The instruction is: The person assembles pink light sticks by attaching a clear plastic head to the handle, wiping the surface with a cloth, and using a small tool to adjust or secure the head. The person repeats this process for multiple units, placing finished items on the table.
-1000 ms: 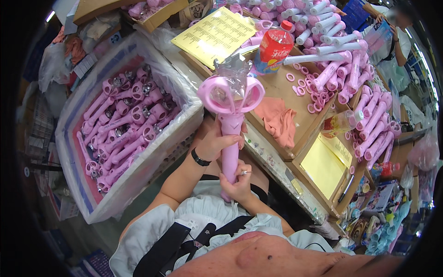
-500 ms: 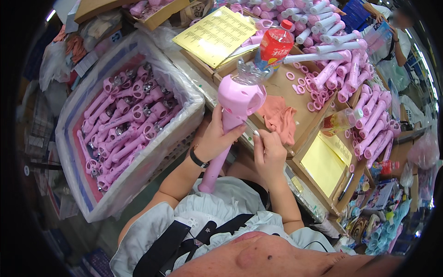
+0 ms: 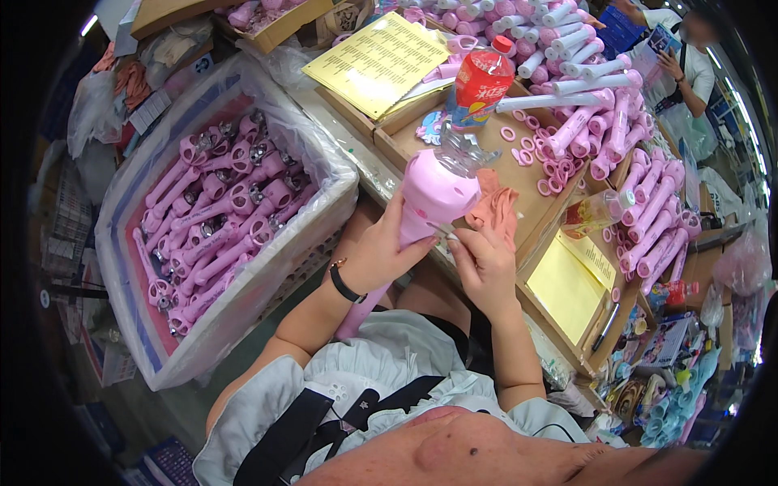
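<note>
A pink toy wand (image 3: 438,186) with a rounded head and a clear crown-like top (image 3: 462,152) slants up in front of me. My left hand (image 3: 387,249) is wrapped round it just below the head, its handle running down to my lap. Closed in a pinch, my right hand (image 3: 489,271) is beside the wand's head. A thin, pale thing shows at its fingertips against the wand, too small to name. An orange cloth (image 3: 493,202) lies on the cardboard tray (image 3: 531,231) just beyond my right hand.
At left stands a plastic-lined bin (image 3: 336,190) of pink wands. Across the tray are a red-labelled bottle (image 3: 480,85), pink rings (image 3: 557,172), a second bottle (image 3: 598,212), yellow sheets (image 3: 571,290) and piled wand handles (image 3: 660,215). Another person (image 3: 689,69) stands at far right.
The wand's head has moved slightly right and down, its crown now tilting right. My right hand has come up against the head. A small blue figure shows on the tray.
</note>
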